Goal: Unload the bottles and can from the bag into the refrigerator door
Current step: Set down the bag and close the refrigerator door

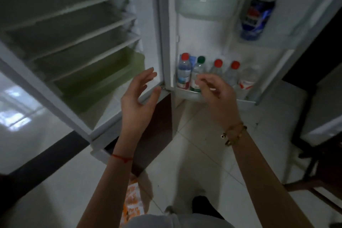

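Note:
The refrigerator door's lower shelf [218, 99] holds several water bottles: a red-capped one [184, 72] at the left, a green-capped one [197, 72], two more red-capped ones [216, 68] [232, 72] and a clear bottle [247, 77] at the right. A blue can [256, 18] stands in the upper door shelf. My right hand [216, 92] hovers just in front of the green-capped bottle, fingers loosely curled and holding nothing. My left hand [140, 94] is open near the door hinge edge. The orange-and-white bag [132, 201] hangs low beside my left forearm.
The refrigerator's main compartment [74, 33] stands open at the left with glass shelves and a green drawer [103, 77]. White tiled floor [203, 153] lies below. A dark chair [318, 172] stands at the right beside a white table edge [323, 127].

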### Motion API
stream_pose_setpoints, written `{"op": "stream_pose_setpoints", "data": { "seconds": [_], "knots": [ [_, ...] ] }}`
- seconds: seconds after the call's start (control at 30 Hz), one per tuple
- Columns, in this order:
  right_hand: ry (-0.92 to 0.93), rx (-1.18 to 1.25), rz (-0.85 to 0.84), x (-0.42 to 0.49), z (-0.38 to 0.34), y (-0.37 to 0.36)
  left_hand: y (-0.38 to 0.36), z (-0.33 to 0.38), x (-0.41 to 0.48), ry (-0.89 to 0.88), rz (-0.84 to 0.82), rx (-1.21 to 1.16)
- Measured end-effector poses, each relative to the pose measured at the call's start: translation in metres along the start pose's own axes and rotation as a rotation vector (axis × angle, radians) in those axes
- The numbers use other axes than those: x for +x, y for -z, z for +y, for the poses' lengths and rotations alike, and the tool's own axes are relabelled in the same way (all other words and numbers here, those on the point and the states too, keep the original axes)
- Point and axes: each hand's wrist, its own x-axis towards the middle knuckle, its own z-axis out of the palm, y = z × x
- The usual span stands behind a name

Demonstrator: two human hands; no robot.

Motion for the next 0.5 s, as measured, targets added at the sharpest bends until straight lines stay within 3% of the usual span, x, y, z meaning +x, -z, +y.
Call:
{"op": "stream_pose_setpoints", "data": {
  "seconds": [0.2,0.5],
  "knots": [
    [0.028,-0.077,0.188,0.016,0.002,0.067,-0.064,0.028,0.027,-0.136,-0.112,-0.097],
    [0.092,-0.076,0.321,0.056,0.017,0.162,-0.177,0.077,0.052,-0.226,-0.198,-0.164]
  ]
}}
